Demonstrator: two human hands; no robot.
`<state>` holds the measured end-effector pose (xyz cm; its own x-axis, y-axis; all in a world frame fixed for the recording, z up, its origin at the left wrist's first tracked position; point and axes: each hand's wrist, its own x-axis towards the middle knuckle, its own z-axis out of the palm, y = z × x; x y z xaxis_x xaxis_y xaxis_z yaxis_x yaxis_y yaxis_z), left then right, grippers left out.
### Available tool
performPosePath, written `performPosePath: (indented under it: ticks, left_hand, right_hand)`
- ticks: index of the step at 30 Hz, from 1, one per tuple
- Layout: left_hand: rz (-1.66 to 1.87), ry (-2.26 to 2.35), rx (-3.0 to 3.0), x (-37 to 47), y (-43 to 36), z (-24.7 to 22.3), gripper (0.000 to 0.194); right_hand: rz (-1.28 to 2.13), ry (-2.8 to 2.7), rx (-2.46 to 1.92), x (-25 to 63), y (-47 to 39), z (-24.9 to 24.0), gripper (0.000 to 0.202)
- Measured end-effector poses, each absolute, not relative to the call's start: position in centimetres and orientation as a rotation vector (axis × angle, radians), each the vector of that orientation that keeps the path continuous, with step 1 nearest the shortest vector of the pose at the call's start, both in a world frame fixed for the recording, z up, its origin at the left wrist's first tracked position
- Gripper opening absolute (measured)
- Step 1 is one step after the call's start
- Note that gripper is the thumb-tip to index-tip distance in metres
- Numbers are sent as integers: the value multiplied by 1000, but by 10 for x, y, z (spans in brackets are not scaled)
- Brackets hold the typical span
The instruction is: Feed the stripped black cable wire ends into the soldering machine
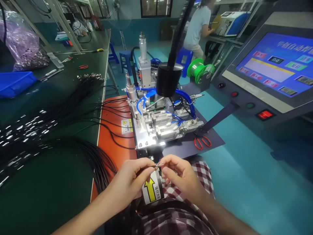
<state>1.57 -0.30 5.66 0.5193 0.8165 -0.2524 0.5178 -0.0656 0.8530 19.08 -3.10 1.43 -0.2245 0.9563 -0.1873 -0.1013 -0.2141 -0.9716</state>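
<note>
Low in the middle of the head view, my left hand point(133, 178) pinches a thin black cable point(152, 166) between thumb and fingertips, close to its end. Fine coloured wires point(159, 163), some red and blue, fan out of that end. Curled fingers of my right hand point(182, 174) meet these wires from the right; the exact contact is too small to make out. Just beneath both hands is a white label with a yellow arrow point(150, 189). Beyond them stands a metal machine point(156, 125) with blue air tubes, and several black cables run to its left side.
Bundles of black cables point(80, 94) cover the dark green table point(61, 182) at left, with a blue tray point(17, 84) behind. Red-handled scissors point(202, 142) lie right of the machine. A touchscreen panel point(274, 65) and a green solder spool point(201, 71) stand right. A person point(198, 27) sits behind.
</note>
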Motion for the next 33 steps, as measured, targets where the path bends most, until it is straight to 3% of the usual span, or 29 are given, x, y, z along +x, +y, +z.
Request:
performPosePath:
  ticks: [7, 17, 27, 33]
  left_hand:
    - [402, 1112, 1192, 19, -1, 39, 27]
    - [437, 1106, 1139, 19, -9, 29, 24]
    - [549, 1098, 1252, 19, -3, 34, 21]
    - [444, 1012, 966, 14, -4, 30, 22]
  right_hand:
    - [1647, -957, -1086, 194, -24, 3, 20]
    - [1460, -1095, -1230, 179, -20, 6, 23]
    - [1594, -928, -1127, 175, -23, 0, 23]
    - [1591, -966, -1076, 176, -22, -4, 21]
